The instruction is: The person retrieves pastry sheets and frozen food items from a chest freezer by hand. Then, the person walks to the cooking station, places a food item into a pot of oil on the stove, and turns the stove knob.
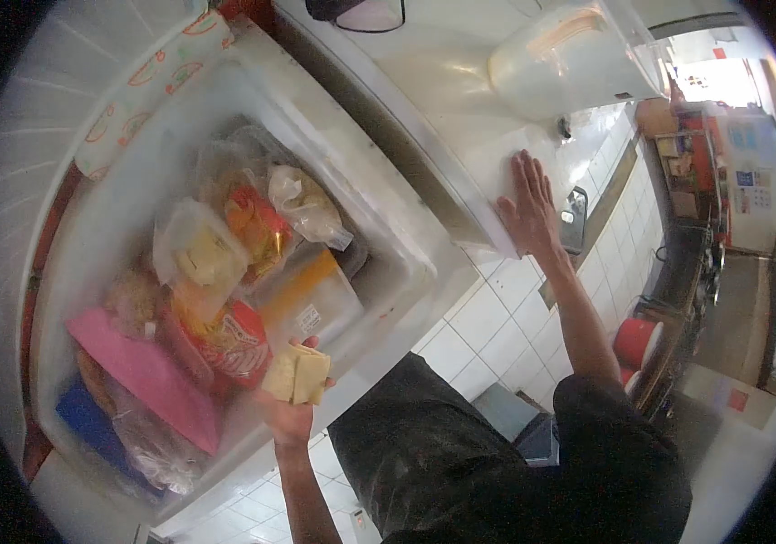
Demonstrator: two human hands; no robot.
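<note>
My left hand [290,419] is closed around a small stack of pale yellow flat squares [300,374]; I cannot tell what food they are. It is above the near side of an open chest freezer [410,272]. In the freezer by this hand are a red printed bag [241,343] and a clear pack with a white label [329,306]. My right hand [533,204] lies palm down, fingers stretched, at the edge of a white surface [460,118] beside the freezer. It holds nothing.
The freezer also holds a pink bag [147,372], a blue item [97,435] and several clear bags. A translucent tub [569,68] stands on the white surface. White floor tiles [506,290] show below. Red round containers [637,343] are at right.
</note>
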